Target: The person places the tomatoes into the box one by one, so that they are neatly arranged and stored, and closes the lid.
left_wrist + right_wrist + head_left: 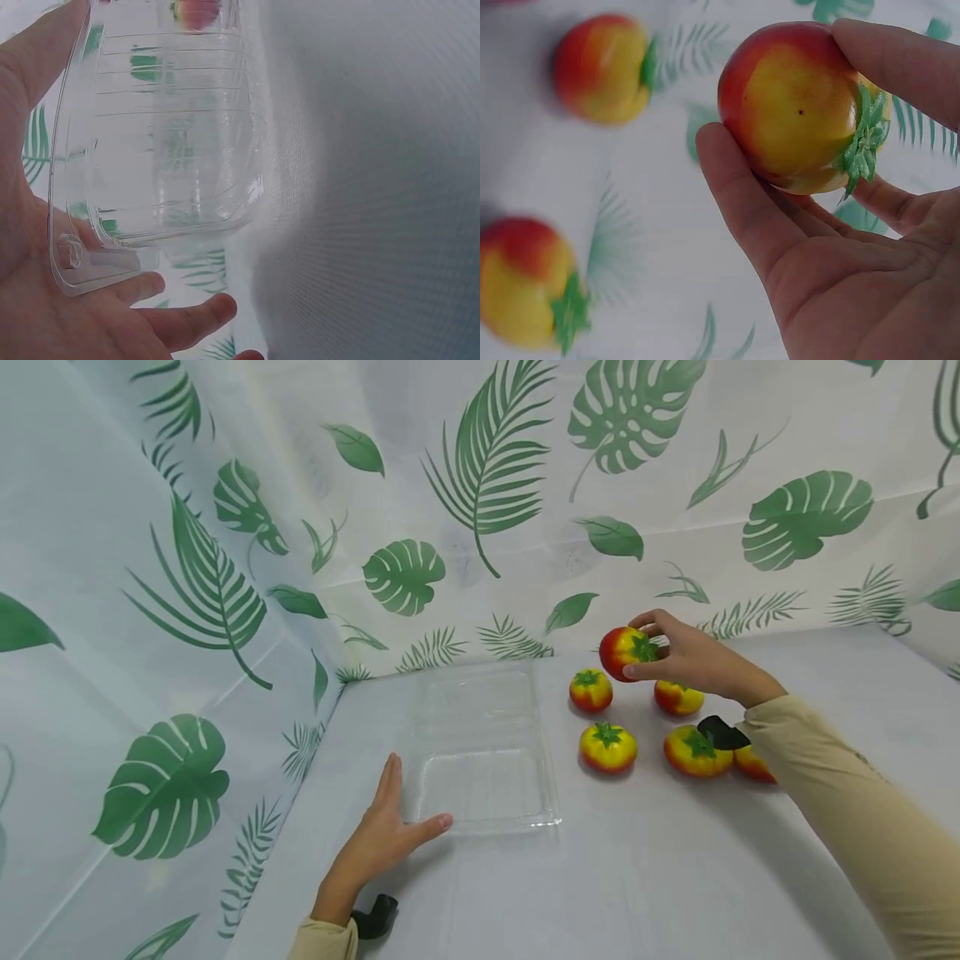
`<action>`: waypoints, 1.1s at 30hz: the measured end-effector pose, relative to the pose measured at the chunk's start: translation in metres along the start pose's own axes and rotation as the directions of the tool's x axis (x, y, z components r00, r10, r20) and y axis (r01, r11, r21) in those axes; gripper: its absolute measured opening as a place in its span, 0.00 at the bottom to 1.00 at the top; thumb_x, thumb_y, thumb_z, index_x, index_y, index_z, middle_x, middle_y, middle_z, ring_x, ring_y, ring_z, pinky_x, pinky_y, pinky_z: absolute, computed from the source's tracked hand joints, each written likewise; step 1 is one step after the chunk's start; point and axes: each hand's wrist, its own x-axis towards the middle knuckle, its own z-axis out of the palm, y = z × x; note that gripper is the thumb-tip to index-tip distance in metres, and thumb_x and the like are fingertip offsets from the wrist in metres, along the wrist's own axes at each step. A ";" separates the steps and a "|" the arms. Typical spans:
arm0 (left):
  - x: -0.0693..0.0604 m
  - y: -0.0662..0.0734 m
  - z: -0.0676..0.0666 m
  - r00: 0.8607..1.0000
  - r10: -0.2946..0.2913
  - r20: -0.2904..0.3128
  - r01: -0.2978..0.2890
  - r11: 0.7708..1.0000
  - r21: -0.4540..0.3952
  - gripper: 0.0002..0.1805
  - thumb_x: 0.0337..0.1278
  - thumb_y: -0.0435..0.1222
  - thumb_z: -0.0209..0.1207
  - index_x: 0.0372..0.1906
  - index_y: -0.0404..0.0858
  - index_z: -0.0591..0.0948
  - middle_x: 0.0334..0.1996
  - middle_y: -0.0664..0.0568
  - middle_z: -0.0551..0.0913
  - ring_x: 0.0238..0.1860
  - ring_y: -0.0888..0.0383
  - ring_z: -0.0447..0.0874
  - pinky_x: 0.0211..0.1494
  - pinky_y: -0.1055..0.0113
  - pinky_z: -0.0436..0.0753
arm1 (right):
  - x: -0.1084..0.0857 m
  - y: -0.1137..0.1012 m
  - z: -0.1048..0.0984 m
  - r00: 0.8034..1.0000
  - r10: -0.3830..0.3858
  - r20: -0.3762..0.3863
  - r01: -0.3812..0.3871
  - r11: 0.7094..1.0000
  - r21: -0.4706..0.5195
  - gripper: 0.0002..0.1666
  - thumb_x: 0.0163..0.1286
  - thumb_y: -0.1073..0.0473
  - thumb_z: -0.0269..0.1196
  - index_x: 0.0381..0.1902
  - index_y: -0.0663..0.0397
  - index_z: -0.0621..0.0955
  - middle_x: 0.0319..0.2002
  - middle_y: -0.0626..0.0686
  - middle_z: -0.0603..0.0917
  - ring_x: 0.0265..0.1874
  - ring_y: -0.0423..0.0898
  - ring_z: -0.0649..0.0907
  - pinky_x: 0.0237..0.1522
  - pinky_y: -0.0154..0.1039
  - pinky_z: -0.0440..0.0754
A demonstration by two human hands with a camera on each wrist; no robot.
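My right hand (686,653) holds a red-and-yellow tomato (624,653) with a green leafy top, raised above the table at the back. In the right wrist view, the thumb and fingers grip the tomato (799,109) around its sides. A clear plastic clamshell box (480,787) lies on the table with its lid (476,697) folded back, away from me. By the box's near left corner is my left hand (386,831), thumb and fingers spread. The left wrist view shows the box's corner (90,274) between thumb and fingers; firm contact cannot be made out.
Several more tomatoes rest right of the box, including one at the back (591,692), one nearer (608,748) and one beneath my right wrist (697,752). A leaf-printed curtain (480,485) stands behind the white table (600,877) and along its left side.
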 end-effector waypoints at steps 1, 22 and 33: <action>0.000 0.000 0.000 1.000 0.003 -0.001 -0.003 1.000 0.000 0.71 0.62 0.59 0.73 0.87 0.35 0.34 0.87 0.40 0.30 0.85 0.39 0.32 0.82 0.34 0.46 | 0.001 -0.004 0.004 1.000 -0.015 0.005 0.015 1.000 0.005 0.49 0.73 0.45 0.72 0.79 0.56 0.60 0.76 0.72 0.64 0.70 0.74 0.69 0.64 0.77 0.72; 0.004 -0.004 0.002 1.000 0.013 -0.017 -0.013 1.000 0.008 0.71 0.61 0.60 0.73 0.87 0.35 0.36 0.87 0.41 0.33 0.86 0.42 0.34 0.82 0.38 0.47 | 0.047 -0.084 0.100 0.921 -0.367 0.132 0.343 0.923 0.173 0.45 0.68 0.56 0.77 0.78 0.53 0.69 0.69 0.59 0.76 0.64 0.57 0.78 0.64 0.55 0.82; 0.004 -0.002 0.003 0.999 -0.047 -0.020 0.047 0.999 0.006 0.71 0.59 0.61 0.73 0.88 0.38 0.38 0.88 0.45 0.33 0.86 0.39 0.37 0.80 0.33 0.50 | 0.073 -0.118 0.153 0.848 -0.475 0.235 0.457 0.880 0.129 0.39 0.67 0.61 0.77 0.72 0.58 0.73 0.65 0.58 0.79 0.62 0.54 0.79 0.61 0.46 0.85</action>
